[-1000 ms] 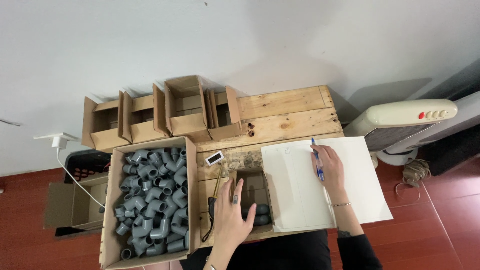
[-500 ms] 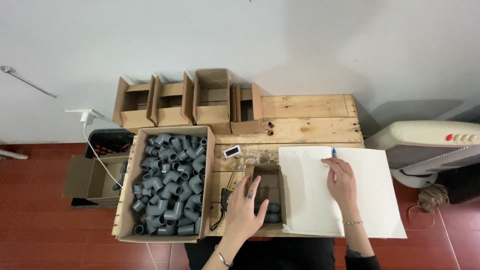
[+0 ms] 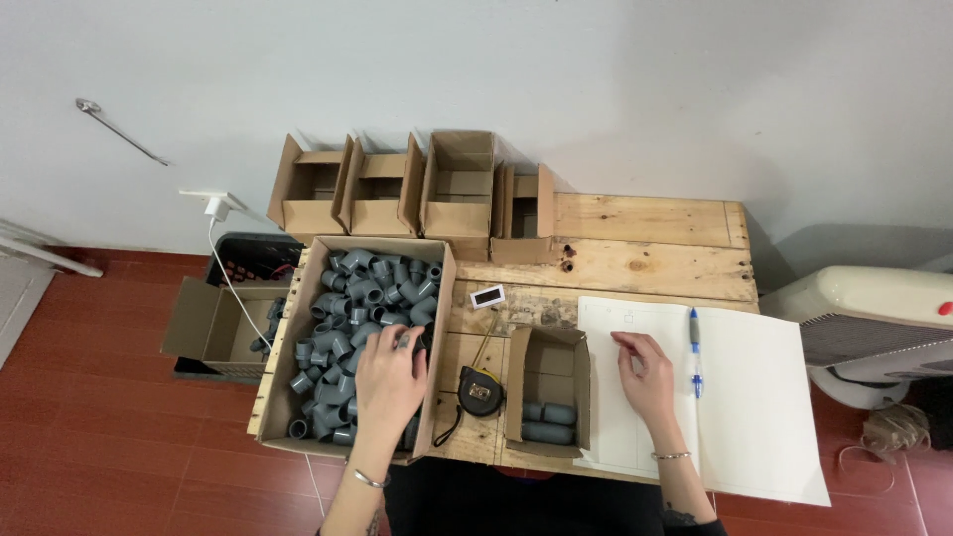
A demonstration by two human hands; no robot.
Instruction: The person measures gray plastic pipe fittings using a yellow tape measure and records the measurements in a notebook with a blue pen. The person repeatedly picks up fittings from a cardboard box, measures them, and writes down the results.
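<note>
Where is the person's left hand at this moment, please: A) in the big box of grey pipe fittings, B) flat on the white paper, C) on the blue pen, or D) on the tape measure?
A: the left hand reaches into the large cardboard box among the grey pipe fittings.

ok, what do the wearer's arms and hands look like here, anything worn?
Both forearms are bare, no sleeves and no gloves. The left hand has a thin bangle at the wrist; the right hand has a thin bracelet at the wrist too. A dark mark, perhaps a tattoo, shows low on the right forearm.
</note>
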